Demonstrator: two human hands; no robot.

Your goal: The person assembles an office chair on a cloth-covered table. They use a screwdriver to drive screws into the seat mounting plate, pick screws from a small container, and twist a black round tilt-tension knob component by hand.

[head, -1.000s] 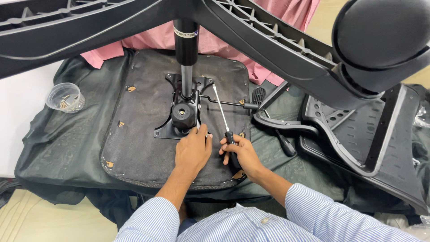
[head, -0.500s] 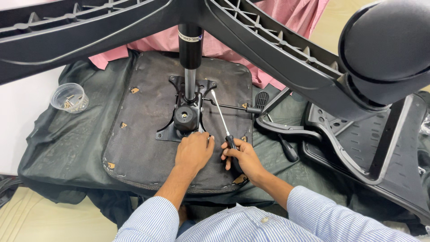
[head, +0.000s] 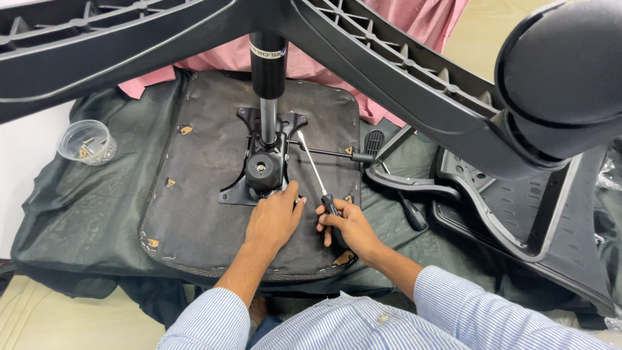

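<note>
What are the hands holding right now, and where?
The right hand grips a screwdriver by its black handle. The left hand holds nothing; it rests on the seat underside.

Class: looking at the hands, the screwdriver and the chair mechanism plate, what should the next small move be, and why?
Probably swing the screwdriver tip down to the plate corner under the left hand. The right hand grips its handle, yet the shaft points up, away from the plate's near edge.
</note>
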